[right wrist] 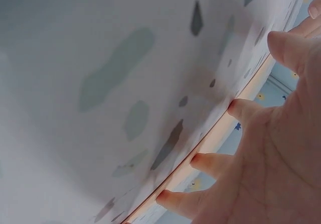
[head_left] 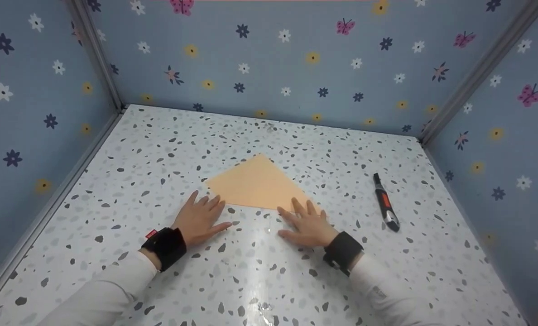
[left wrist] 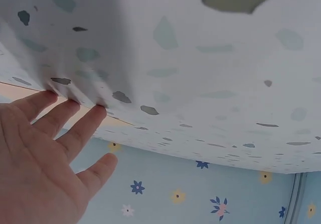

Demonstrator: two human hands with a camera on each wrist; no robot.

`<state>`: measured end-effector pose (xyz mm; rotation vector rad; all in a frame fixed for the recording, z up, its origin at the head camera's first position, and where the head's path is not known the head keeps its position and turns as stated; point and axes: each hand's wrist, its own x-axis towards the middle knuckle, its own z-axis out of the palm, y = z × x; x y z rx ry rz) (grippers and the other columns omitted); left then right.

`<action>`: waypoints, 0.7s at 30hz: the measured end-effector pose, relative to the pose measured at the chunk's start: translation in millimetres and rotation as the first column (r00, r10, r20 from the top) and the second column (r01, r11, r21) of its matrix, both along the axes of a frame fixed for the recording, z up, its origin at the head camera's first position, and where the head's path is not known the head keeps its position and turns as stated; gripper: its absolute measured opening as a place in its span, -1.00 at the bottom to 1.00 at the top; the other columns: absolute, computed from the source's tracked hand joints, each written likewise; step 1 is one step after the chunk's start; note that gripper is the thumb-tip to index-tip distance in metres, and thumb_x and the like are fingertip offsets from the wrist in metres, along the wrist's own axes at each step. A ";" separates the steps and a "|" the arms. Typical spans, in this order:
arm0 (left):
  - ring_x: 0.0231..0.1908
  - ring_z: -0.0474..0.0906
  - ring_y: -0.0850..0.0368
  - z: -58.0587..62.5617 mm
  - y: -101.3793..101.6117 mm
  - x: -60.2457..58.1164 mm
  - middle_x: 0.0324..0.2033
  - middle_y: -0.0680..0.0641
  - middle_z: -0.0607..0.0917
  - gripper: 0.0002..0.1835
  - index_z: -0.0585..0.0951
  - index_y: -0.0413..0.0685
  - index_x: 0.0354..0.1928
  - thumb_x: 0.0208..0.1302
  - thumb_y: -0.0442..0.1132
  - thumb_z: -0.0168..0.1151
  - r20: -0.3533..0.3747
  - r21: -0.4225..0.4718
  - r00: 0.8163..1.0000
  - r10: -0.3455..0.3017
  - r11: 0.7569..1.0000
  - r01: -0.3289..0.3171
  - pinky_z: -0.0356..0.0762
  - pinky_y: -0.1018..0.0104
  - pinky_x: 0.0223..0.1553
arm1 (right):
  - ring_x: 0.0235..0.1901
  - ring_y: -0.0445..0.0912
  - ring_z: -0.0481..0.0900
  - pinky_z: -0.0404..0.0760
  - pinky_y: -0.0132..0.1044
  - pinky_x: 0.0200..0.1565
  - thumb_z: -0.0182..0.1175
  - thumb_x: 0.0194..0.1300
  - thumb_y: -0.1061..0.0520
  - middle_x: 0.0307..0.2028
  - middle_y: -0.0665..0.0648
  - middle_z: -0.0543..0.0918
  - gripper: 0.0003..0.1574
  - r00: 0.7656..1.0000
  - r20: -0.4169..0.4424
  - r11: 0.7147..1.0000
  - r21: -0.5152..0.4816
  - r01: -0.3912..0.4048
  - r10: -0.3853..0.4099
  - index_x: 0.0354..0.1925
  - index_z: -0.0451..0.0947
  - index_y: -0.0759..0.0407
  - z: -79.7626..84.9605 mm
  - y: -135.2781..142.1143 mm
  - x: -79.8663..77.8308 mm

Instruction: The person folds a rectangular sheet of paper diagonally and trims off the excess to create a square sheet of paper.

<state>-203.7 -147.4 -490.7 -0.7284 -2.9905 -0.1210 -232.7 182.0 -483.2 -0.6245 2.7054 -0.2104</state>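
Note:
An orange sheet of paper [head_left: 257, 183], four-sided with a point at the back, lies flat on the speckled table. My left hand [head_left: 199, 218] rests with fingers spread, its fingertips near the paper's front left edge. Over the front right corner, my right hand [head_left: 306, 222] touches the paper with its spread fingertips, hiding part of that corner. In the left wrist view the left hand [left wrist: 55, 148] shows straight, separated fingers and an orange strip behind them. The right wrist view has the fingertips of the right hand [right wrist: 246, 158] along the paper's edge [right wrist: 220, 128].
A black utility knife [head_left: 385, 203] with an orange patch lies on the table to the right of the paper. Blue flowered panels [head_left: 260, 59] stand around the white speckled tabletop [head_left: 160, 158], with grey metal posts [head_left: 101, 59] at the corners.

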 end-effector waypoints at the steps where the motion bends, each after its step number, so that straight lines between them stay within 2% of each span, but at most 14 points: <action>1: 0.34 0.48 -0.35 -0.2 0.6 -0.1 0.38 -0.32 0.53 -0.26 0.47 -0.26 0.39 0.51 0.23 0.00 -0.002 -0.010 1.000 0.000 1.000 0.000 0.20 -0.34 0.50 | 0.60 0.49 -0.26 -0.14 0.62 0.44 -0.15 0.48 -0.51 0.67 0.20 -0.22 -0.10 1.000 -0.002 1.000 0.001 -0.002 0.002 0.63 -0.07 -0.36 0.1 -0.3 0.2; 7: 0.29 0.52 -0.39 1.6 9.0 -1.4 0.33 -0.36 0.56 -0.29 0.49 -0.17 0.39 0.50 0.26 -0.01 0.001 -0.023 1.000 0.001 1.000 -0.001 0.29 -0.32 0.46 | 0.59 0.49 -0.25 -0.13 0.63 0.43 -0.13 0.48 -0.51 0.67 0.20 -0.23 -0.08 1.000 -0.004 1.000 0.011 -0.007 0.007 0.63 -0.08 -0.35 0.0 -1.1 0.0; 12: 0.24 0.56 -0.39 -2.0 15.3 -3.8 0.23 -0.36 0.62 -0.29 0.52 -0.10 0.35 0.48 0.31 -0.02 -0.054 -0.060 0.999 -0.002 0.998 -0.001 0.40 -0.29 0.40 | 0.59 0.50 -0.26 -0.14 0.63 0.43 -0.12 0.47 -0.51 0.67 0.20 -0.23 -0.07 1.000 0.000 1.000 0.012 -0.013 0.013 0.63 -0.08 -0.35 -1.1 -0.2 0.3; 19: 0.31 0.48 -0.36 -1.2 26.2 -5.2 0.24 -0.30 0.62 -0.28 0.52 -0.10 0.36 0.48 0.32 -0.03 -0.062 -0.098 0.997 -0.038 0.995 0.032 0.34 -0.29 0.44 | 0.58 0.51 -0.24 -0.12 0.63 0.42 -0.11 0.47 -0.50 0.67 0.21 -0.22 -0.09 1.000 -0.006 1.000 0.013 -0.012 0.012 0.63 -0.06 -0.34 -0.3 -0.4 0.6; 21: 0.29 0.50 -0.33 -0.9 31.0 -5.8 0.22 -0.27 0.63 -0.29 0.53 -0.06 0.35 0.48 0.32 -0.02 -0.087 -0.120 0.995 -0.055 0.992 0.045 0.36 -0.26 0.43 | 0.59 0.51 -0.25 -0.12 0.63 0.42 -0.12 0.47 -0.51 0.67 0.20 -0.22 -0.08 1.000 -0.006 1.000 0.019 -0.012 0.012 0.63 -0.08 -0.35 0.1 -0.8 0.3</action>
